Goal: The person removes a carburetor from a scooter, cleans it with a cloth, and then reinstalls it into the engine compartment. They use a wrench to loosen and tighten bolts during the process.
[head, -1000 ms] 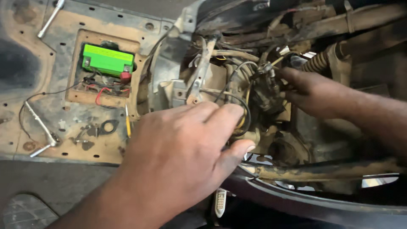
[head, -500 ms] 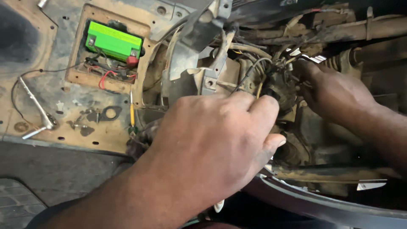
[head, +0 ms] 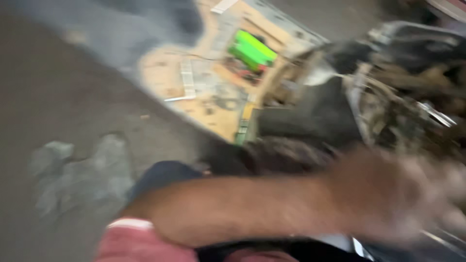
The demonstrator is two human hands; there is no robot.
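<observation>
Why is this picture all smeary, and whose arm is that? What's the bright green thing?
The camera sits on a person's head and looks down at their own hands. It looks smeared, as if the camera was moving fast. The long arm across the bottom is theirs, and it ends in the left hand, reaching toward the dusty open insides of a machine full of wires and metal parts. It is too blurry to tell whether the fingers hold anything. The green thing is a small green box sitting in a tan panel. The grey part is the floor. The other hand is not in the picture.
</observation>
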